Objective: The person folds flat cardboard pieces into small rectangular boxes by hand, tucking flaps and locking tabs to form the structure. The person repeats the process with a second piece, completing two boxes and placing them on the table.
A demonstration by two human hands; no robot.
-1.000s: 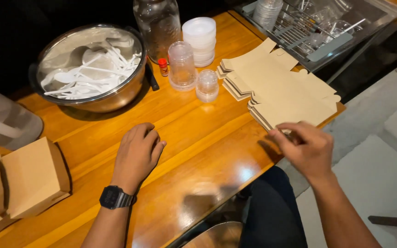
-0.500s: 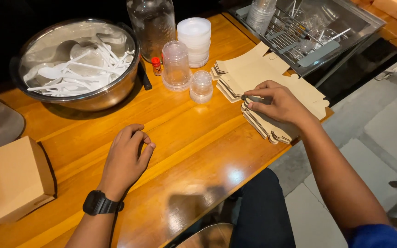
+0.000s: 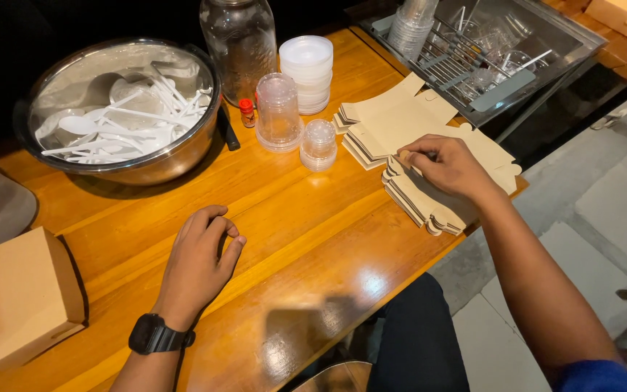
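Observation:
My right hand (image 3: 448, 168) lies on a stack of flat tan cardboard box blanks (image 3: 429, 207) at the table's right edge, fingertips pinching the top blank's corner. A second stack of blanks (image 3: 390, 116) sits just behind it. My left hand (image 3: 201, 260), with a black watch on the wrist, rests loosely curled on the wooden table (image 3: 306, 232) and holds nothing.
A steel bowl (image 3: 121, 109) of white plastic spoons stands at the back left. Behind the middle are a glass jar (image 3: 241, 43), clear cups (image 3: 279, 112), a small lidded cup (image 3: 319, 144) and stacked white lids (image 3: 306, 71). A folded tan box (image 3: 19, 297) sits left; a metal rack (image 3: 495, 51) right.
My right hand has moved from the blanks' near edge up onto the front stack and now pinches the top blank's corner. My left hand has curled a little but stays in place.

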